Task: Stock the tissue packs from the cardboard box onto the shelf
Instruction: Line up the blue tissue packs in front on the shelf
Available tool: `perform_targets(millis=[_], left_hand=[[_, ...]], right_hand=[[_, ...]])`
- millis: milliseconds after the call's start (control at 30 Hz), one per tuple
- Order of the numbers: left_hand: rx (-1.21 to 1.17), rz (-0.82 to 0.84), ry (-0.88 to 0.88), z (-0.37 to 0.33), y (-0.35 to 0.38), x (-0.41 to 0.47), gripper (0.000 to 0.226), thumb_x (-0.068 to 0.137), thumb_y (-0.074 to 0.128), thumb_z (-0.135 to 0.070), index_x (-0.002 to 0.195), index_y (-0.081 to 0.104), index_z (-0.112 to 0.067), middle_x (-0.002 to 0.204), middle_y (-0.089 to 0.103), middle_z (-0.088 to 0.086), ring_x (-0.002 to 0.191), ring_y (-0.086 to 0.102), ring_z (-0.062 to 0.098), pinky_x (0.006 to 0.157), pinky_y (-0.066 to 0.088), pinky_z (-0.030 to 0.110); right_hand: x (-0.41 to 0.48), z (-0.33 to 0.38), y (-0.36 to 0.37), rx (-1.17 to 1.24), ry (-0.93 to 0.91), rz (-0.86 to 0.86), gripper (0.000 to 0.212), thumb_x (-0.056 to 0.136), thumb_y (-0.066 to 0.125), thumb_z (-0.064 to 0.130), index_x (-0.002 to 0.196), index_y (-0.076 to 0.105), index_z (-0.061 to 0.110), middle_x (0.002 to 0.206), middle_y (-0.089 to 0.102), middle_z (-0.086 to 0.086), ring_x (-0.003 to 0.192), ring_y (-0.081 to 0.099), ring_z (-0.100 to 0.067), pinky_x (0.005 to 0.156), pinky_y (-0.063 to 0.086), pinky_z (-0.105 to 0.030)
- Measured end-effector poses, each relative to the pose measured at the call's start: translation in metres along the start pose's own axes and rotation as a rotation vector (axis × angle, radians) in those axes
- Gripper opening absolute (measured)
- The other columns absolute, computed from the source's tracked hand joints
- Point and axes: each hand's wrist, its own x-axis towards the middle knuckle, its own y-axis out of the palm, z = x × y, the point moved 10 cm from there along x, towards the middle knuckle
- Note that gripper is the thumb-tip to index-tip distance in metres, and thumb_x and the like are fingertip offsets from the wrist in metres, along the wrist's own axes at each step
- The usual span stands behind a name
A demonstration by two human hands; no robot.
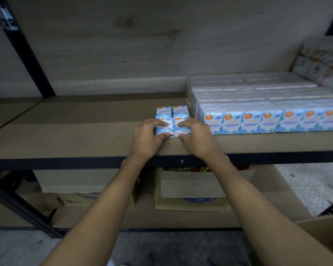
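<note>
- While both forearms reach over the front rail of the shelf [85, 139], a corner of the cardboard box [327, 233] shows at the lower right, nearest the camera.
- The left hand [148, 139] grips the front-left tissue pack [162, 129], fingers curled over its top and thumb at its near edge.
- The right hand [195, 137] grips the front-right tissue pack [178, 127] the same way. Both packs stand on the shelf, touching side by side.
- The rear packs [172, 111], two of them, stand directly behind and touch the front pair.
- The stocked block of packs [258, 112] fills the shelf just to the right.
</note>
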Motion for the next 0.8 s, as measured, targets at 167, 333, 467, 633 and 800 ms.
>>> perform_targets(millis=[167,333,467,633,800], left_hand=[[-0.026,-0.002,-0.007,0.0029,0.0009,0.0007,0.033,0.077,0.078,-0.019,0.109,0.071,-0.017,0.125,0.061,0.000,0.113,0.056,0.014,0.101,0.043,0.026],[-0.056,-0.007,-0.009,0.0031,0.0023,0.0007,0.032,0.077,0.078,-0.017,0.108,0.071,-0.016,0.125,0.061,0.000,0.114,0.057,0.013,0.103,0.043,0.028],[-0.042,-0.009,-0.001,0.0030,0.0022,0.0003,0.033,0.078,0.078,-0.017,0.110,0.070,-0.016,0.126,0.060,0.000,0.115,0.055,0.013,0.103,0.043,0.028],[-0.069,-0.018,-0.007,0.0052,0.0020,0.0010,0.033,0.077,0.078,-0.018,0.109,0.071,-0.017,0.126,0.060,0.000,0.116,0.056,0.013,0.103,0.044,0.031],[-0.073,-0.012,-0.020,0.0069,0.0029,0.0010,0.034,0.077,0.078,-0.017,0.110,0.071,-0.018,0.128,0.059,0.000,0.116,0.056,0.013,0.104,0.043,0.029]], right_hand=[[-0.0006,0.0001,-0.0013,0.000,-0.001,-0.004,0.040,0.088,0.068,0.017,0.127,0.061,0.016,0.143,0.049,-0.006,0.132,0.043,-0.017,0.109,0.029,-0.023],[0.0005,-0.0026,0.0001,0.004,0.014,-0.003,0.041,0.088,0.068,0.018,0.128,0.061,0.017,0.146,0.046,-0.006,0.135,0.040,-0.018,0.111,0.028,-0.024],[-0.0002,-0.0021,0.0008,0.007,0.017,-0.005,0.041,0.087,0.068,0.018,0.128,0.060,0.017,0.146,0.045,-0.006,0.135,0.040,-0.018,0.112,0.028,-0.025],[-0.0028,-0.0008,-0.0015,0.006,0.012,-0.006,0.042,0.088,0.067,0.017,0.130,0.059,0.017,0.147,0.044,-0.006,0.136,0.039,-0.017,0.111,0.026,-0.023],[-0.0039,0.0019,-0.0031,0.008,0.001,-0.001,0.041,0.088,0.066,0.016,0.128,0.060,0.017,0.145,0.047,-0.006,0.135,0.040,-0.016,0.110,0.025,-0.020]])
